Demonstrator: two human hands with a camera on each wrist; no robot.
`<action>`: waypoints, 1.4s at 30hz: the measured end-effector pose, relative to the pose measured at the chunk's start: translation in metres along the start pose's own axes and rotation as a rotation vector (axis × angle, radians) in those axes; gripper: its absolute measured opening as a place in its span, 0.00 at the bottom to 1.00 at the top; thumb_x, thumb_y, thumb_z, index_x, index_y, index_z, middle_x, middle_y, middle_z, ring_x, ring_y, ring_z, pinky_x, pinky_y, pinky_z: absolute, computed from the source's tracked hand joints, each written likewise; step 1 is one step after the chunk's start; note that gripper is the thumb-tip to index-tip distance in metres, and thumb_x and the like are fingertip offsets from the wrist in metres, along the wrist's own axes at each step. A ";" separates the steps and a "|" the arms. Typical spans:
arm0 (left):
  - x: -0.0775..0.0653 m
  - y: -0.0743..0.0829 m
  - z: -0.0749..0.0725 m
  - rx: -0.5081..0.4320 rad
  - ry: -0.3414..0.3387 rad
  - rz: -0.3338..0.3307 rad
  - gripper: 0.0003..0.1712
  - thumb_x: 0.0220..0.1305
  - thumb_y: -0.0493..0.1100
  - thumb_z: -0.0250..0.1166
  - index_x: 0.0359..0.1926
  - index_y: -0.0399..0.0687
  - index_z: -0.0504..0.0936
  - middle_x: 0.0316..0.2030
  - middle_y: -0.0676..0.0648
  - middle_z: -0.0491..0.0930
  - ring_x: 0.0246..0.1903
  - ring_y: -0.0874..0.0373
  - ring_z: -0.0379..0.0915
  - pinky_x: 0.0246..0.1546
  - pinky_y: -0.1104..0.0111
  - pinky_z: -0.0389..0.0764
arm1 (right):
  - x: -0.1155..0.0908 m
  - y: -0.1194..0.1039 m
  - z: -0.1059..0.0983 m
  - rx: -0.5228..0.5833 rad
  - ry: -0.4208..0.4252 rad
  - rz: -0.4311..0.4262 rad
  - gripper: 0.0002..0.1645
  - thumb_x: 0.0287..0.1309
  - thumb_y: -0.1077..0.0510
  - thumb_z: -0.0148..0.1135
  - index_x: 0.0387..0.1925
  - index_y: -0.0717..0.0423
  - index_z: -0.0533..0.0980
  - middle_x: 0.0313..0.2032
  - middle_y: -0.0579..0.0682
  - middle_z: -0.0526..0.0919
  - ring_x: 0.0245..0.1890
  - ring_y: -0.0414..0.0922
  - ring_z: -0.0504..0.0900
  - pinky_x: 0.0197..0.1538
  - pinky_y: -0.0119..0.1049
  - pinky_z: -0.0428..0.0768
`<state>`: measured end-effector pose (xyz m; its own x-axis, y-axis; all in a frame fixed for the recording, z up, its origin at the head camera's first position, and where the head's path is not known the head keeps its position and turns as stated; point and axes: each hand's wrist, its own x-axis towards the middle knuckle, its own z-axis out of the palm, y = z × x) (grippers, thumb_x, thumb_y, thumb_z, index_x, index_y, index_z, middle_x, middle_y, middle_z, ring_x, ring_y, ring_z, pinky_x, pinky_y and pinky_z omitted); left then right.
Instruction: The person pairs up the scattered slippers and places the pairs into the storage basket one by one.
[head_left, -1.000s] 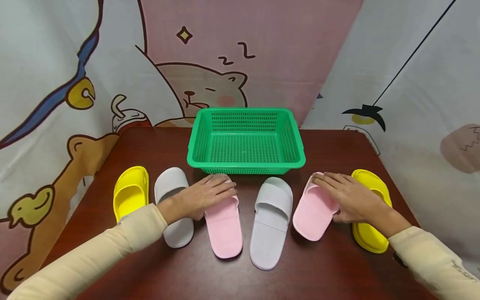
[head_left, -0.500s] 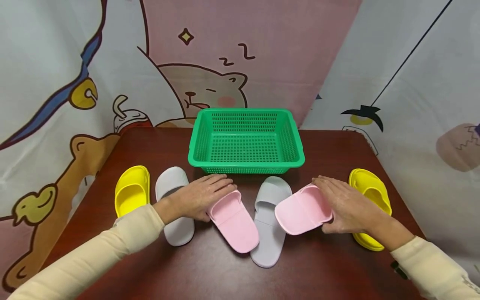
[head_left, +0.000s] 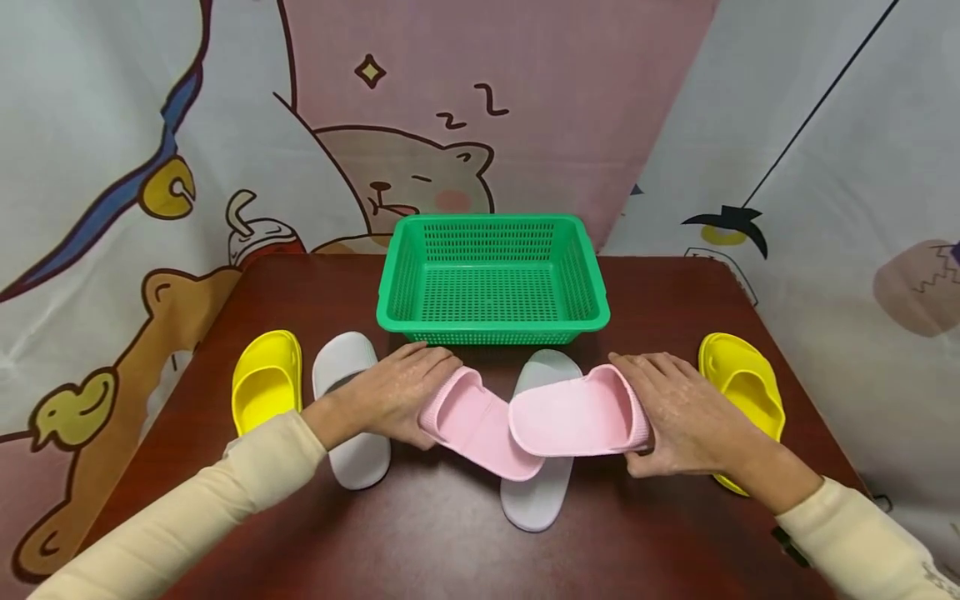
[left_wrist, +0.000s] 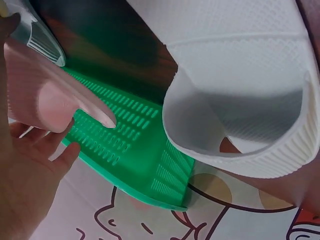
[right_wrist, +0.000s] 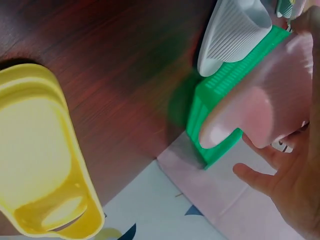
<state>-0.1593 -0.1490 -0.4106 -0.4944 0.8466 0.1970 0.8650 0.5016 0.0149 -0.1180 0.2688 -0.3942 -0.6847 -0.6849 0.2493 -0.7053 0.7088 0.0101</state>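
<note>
My left hand (head_left: 405, 396) grips one pink slipper (head_left: 487, 433) by the outside of its toe strap. A second pink slipper (head_left: 558, 417) is held by its strap in my right hand (head_left: 678, 408). Both slippers are turned sideways with heels pointing inward, and the right one's heel overlaps the left one's in the head view. Beneath them, partly covered, lies a light grey slipper (head_left: 536, 500). In the left wrist view, fingers (left_wrist: 47, 145) lie along the pink strap (left_wrist: 45, 100). The right wrist view has the other pink slipper (right_wrist: 270, 95) against the right palm.
A green mesh basket (head_left: 491, 327) stands at the back of the dark red table (head_left: 435, 550). Another grey slipper (head_left: 360, 458) lies under my left forearm. One yellow slipper (head_left: 266, 375) is at far left, another yellow slipper (head_left: 742, 375) at right, partly behind my right arm.
Both pink slippers have swung from pointing forward to lying sideways, their heels coming together over the middle grey slipper. Both hands have kept hold; the other slippers and basket stay put.
</note>
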 end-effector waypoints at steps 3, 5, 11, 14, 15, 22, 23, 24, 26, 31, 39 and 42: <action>-0.001 0.003 0.001 0.019 0.032 -0.028 0.57 0.39 0.71 0.74 0.65 0.45 0.70 0.56 0.46 0.72 0.56 0.51 0.68 0.59 0.55 0.68 | 0.003 -0.005 0.000 -0.010 0.020 0.005 0.71 0.26 0.32 0.77 0.70 0.64 0.62 0.57 0.58 0.76 0.54 0.57 0.73 0.57 0.60 0.73; -0.001 0.005 0.001 0.035 0.064 -0.045 0.57 0.37 0.73 0.73 0.64 0.45 0.71 0.55 0.46 0.73 0.54 0.51 0.69 0.54 0.56 0.70 | 0.005 -0.008 -0.001 -0.014 0.027 0.011 0.69 0.28 0.31 0.76 0.70 0.64 0.63 0.58 0.58 0.76 0.54 0.56 0.73 0.56 0.60 0.73; 0.002 0.010 0.003 0.090 0.143 -0.103 0.57 0.35 0.77 0.69 0.61 0.44 0.73 0.52 0.46 0.75 0.52 0.50 0.71 0.45 0.56 0.69 | 0.011 -0.017 -0.005 -0.023 0.058 0.008 0.66 0.31 0.26 0.71 0.68 0.61 0.66 0.53 0.56 0.76 0.47 0.53 0.73 0.45 0.52 0.77; 0.003 0.012 0.002 0.109 0.152 -0.126 0.58 0.36 0.77 0.68 0.62 0.45 0.73 0.52 0.46 0.76 0.51 0.50 0.70 0.45 0.55 0.68 | 0.015 -0.020 -0.007 -0.036 0.088 -0.006 0.65 0.32 0.24 0.69 0.67 0.60 0.67 0.50 0.56 0.76 0.44 0.53 0.73 0.41 0.49 0.77; 0.004 0.013 0.002 0.112 0.152 -0.131 0.58 0.36 0.78 0.67 0.62 0.45 0.72 0.52 0.47 0.76 0.51 0.50 0.70 0.45 0.55 0.68 | 0.017 -0.022 -0.007 -0.041 0.099 -0.012 0.65 0.32 0.24 0.68 0.67 0.61 0.68 0.50 0.56 0.77 0.43 0.53 0.73 0.40 0.49 0.77; 0.006 0.018 0.003 0.117 0.149 -0.156 0.58 0.39 0.80 0.65 0.64 0.47 0.72 0.52 0.48 0.77 0.51 0.51 0.70 0.45 0.55 0.66 | 0.026 -0.030 -0.010 -0.080 0.155 -0.042 0.64 0.33 0.22 0.64 0.66 0.60 0.71 0.46 0.56 0.78 0.43 0.54 0.74 0.42 0.49 0.77; 0.006 0.019 0.003 0.120 0.153 -0.158 0.57 0.40 0.80 0.64 0.64 0.47 0.72 0.52 0.48 0.77 0.51 0.51 0.70 0.45 0.55 0.66 | 0.027 -0.031 -0.010 -0.084 0.159 -0.046 0.64 0.33 0.22 0.64 0.66 0.60 0.72 0.46 0.57 0.78 0.43 0.55 0.74 0.42 0.50 0.77; 0.007 0.020 0.004 0.124 0.160 -0.157 0.57 0.40 0.80 0.64 0.64 0.47 0.72 0.52 0.48 0.77 0.51 0.50 0.70 0.45 0.55 0.66 | 0.029 -0.032 -0.010 -0.086 0.162 -0.049 0.64 0.33 0.21 0.63 0.66 0.59 0.72 0.46 0.56 0.78 0.42 0.55 0.74 0.41 0.50 0.77; 0.007 0.021 0.005 0.135 0.179 -0.152 0.57 0.41 0.80 0.63 0.64 0.46 0.73 0.52 0.48 0.77 0.51 0.50 0.70 0.44 0.54 0.67 | 0.031 -0.034 -0.010 -0.088 0.166 -0.055 0.63 0.34 0.21 0.62 0.65 0.59 0.73 0.46 0.56 0.79 0.42 0.55 0.74 0.41 0.50 0.76; 0.008 0.027 0.005 0.148 0.195 -0.156 0.59 0.42 0.80 0.64 0.65 0.43 0.72 0.53 0.46 0.77 0.52 0.49 0.70 0.45 0.53 0.67 | 0.038 -0.040 -0.011 -0.078 0.180 -0.068 0.61 0.37 0.21 0.61 0.64 0.59 0.74 0.45 0.56 0.79 0.41 0.54 0.74 0.39 0.50 0.76; 0.015 0.039 0.006 0.158 0.234 -0.147 0.60 0.40 0.80 0.64 0.66 0.43 0.73 0.55 0.46 0.77 0.54 0.50 0.71 0.47 0.53 0.68 | 0.049 -0.054 -0.007 -0.059 0.180 -0.072 0.61 0.33 0.20 0.64 0.63 0.57 0.72 0.44 0.56 0.78 0.41 0.54 0.74 0.39 0.49 0.76; 0.018 0.043 0.007 0.146 0.245 -0.142 0.59 0.39 0.79 0.64 0.65 0.44 0.74 0.55 0.47 0.78 0.54 0.50 0.71 0.47 0.54 0.68 | 0.052 -0.060 -0.002 -0.061 0.192 -0.074 0.61 0.34 0.20 0.62 0.62 0.57 0.72 0.44 0.56 0.78 0.41 0.54 0.74 0.39 0.49 0.77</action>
<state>-0.1315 -0.1111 -0.4132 -0.5588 0.7072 0.4332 0.7583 0.6471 -0.0782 -0.1109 0.1907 -0.3800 -0.5798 -0.6947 0.4256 -0.7358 0.6708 0.0926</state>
